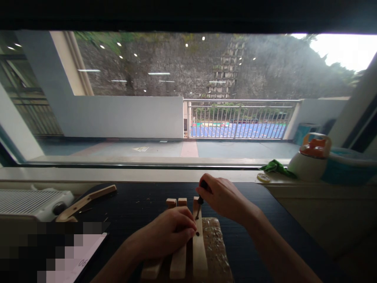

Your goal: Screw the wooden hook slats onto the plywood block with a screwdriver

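My right hand (pixel 219 192) is closed around the black handle of a screwdriver (pixel 200 199), held nearly upright. Its shaft slants down to a pale wooden strip (pixel 200 257), with the tip at the upper of two dark holes. Across the neighbouring wooden strips (pixel 178 263) lies my left hand (pixel 169 228). Its fingers are curled together, and the thumb and fingertips press at the left edge of the holed strip, beside the lower hole. The strips rest on a brown, shiny, bumpy-looking block (pixel 214 239). My left hand hides the middle of the other strips.
A bent wooden piece (pixel 88 199) lies at the dark table's (pixel 241 239) far left, near a white ridged appliance (pixel 32 202). A tablet-like screen (pixel 88 251) is at the lower left. On the sill are a tape roll (pixel 263 177), a green cloth (pixel 277 168) and a white-orange pot (pixel 309 161).
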A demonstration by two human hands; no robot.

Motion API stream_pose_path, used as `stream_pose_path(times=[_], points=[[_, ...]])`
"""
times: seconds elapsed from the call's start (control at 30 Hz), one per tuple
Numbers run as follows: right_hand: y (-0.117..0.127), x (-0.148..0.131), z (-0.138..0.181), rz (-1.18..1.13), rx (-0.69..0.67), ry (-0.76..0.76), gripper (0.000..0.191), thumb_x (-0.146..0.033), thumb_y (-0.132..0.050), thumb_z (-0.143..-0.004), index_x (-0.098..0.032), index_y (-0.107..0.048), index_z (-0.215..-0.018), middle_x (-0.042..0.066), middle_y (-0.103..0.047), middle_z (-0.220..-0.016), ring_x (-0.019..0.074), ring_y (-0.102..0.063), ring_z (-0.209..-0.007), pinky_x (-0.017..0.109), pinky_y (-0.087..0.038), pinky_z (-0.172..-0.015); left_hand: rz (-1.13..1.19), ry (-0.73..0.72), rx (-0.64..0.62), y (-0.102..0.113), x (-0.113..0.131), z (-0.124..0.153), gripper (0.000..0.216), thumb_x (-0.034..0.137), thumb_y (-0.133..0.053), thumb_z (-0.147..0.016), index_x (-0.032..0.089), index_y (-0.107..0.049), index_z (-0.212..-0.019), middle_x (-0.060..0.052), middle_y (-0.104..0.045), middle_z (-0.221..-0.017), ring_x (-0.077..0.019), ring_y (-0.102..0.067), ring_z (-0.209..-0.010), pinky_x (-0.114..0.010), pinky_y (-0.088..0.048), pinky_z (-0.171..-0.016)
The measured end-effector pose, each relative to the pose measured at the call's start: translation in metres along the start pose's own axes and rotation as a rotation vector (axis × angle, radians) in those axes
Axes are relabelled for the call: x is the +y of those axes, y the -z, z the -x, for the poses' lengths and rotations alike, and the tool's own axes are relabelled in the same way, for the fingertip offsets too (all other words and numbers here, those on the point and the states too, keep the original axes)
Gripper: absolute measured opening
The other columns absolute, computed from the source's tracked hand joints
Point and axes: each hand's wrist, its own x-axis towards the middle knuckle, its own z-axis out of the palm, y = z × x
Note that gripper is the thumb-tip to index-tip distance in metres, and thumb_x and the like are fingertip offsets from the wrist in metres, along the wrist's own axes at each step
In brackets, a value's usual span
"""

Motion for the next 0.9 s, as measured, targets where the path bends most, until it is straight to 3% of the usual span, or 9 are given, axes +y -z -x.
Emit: stream_pose_path(times=[0.33,0.63,0.9], points=[[-0.003,-0.009,0.003,-0.004,0.017,0.118,0.016,-0.029,-0.041,-0.088,-0.021,-0.053,-0.096,0.0,-0.062,-0.076,0.0103,-0.049,-0.062,0.024,-0.024,-0.055,0.009,-0.001,0.011,-0.001,-0.002,0.001,0.023,0.02,-0.047,-0.084,0.02,-0.07,-0.085,-0.001,-0.06,-0.095,-0.0132,-0.057,-0.081,-0.021,-0.043,-0.072],[-0.009,0.004,-0.003,0.045,0.037,-0.001,0.02,-0.038,-0.044,-0.086,-0.02,-0.051,-0.08,-0.001,-0.056,-0.06,0.0098,-0.042,-0.052,0.025,-0.019,-0.05,0.007,-0.02,0.008,0.0,-0.003,0.002,0.022,0.019,-0.047,-0.084,0.02,-0.069,-0.086,-0.001,-0.06,-0.097,-0.0129,-0.058,-0.083,-0.02,-0.043,-0.075],[-0.005,-0.009,0.004,0.102,0.024,0.084,0.019,-0.034,-0.04,-0.088,-0.02,-0.051,-0.081,-0.001,-0.059,-0.063,0.0104,-0.046,-0.054,0.026,-0.017,-0.051,0.009,-0.011,0.008,-0.002,-0.002,0.0,0.022,0.017,-0.047,-0.083,0.019,-0.069,-0.083,0.0,-0.06,-0.094,-0.0119,-0.057,-0.082,-0.02,-0.043,-0.072]])
